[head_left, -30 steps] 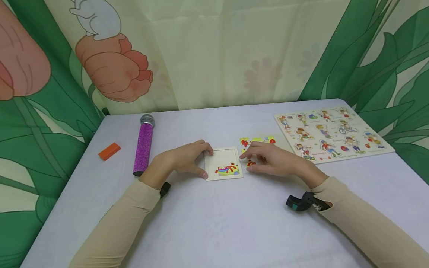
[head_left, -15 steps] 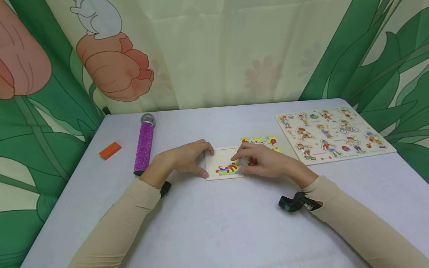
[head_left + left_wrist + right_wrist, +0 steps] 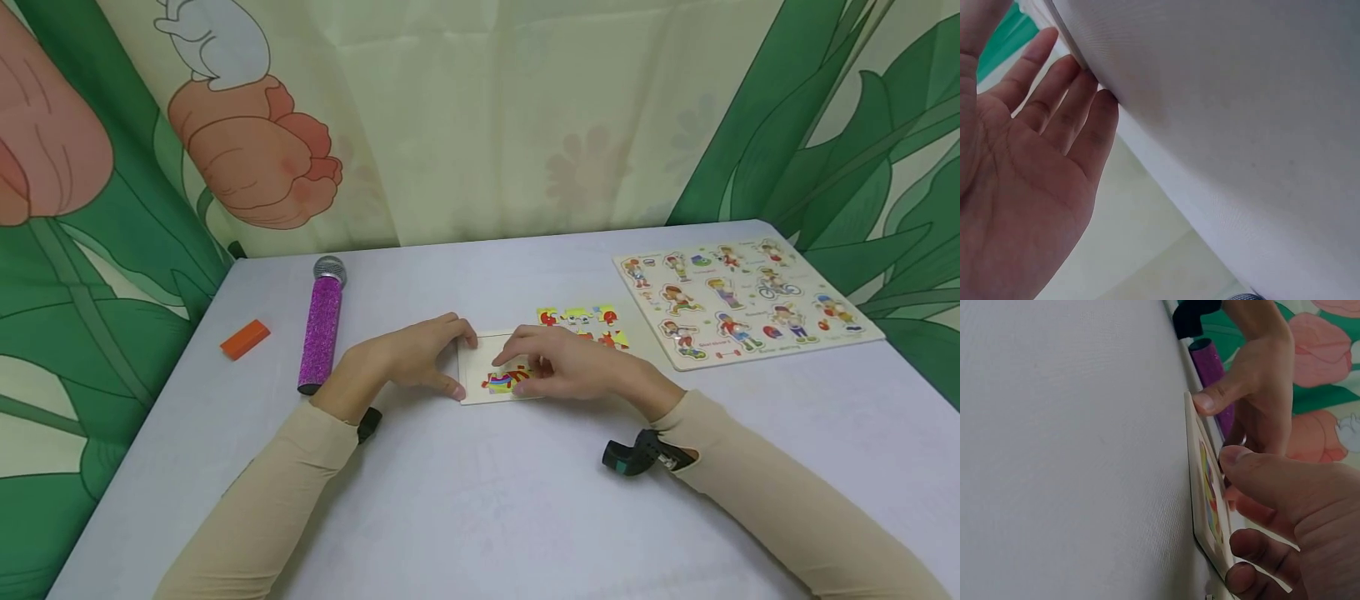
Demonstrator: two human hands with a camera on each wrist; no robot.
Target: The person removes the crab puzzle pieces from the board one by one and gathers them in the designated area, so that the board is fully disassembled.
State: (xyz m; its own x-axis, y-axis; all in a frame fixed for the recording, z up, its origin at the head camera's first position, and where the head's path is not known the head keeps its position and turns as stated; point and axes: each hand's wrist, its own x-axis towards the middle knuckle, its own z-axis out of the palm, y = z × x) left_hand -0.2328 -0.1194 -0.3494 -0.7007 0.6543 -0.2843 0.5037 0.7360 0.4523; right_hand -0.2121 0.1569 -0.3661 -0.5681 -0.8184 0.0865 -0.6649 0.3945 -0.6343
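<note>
In the head view a square white puzzle tray (image 3: 478, 343) lies mid-table, with joined picture pieces (image 3: 501, 382) along its near side. My left hand (image 3: 408, 354) spans the tray's left edge, thumb at the near corner and index finger farther up. The left wrist view shows its fingers (image 3: 1063, 115) fairly straight, tips at the tray's edge. Over the tray's right part is my right hand (image 3: 566, 362), fingers loosely bent. In the right wrist view its thumb (image 3: 1254, 465) and fingertips stand apart, with no piece visible between them. Loose puzzle pieces (image 3: 585, 317) lie behind it, partly hidden.
A large picture board (image 3: 738, 304) with figures of children lies at the back right. To the left are a purple glitter microphone (image 3: 322, 329) and an orange block (image 3: 245, 339). A patterned curtain (image 3: 525, 125) hangs behind the white table (image 3: 465, 500).
My right hand has moved left from the loose pieces to above the tray, uncovering more of those pieces. The left hand and the tray have stayed in place.
</note>
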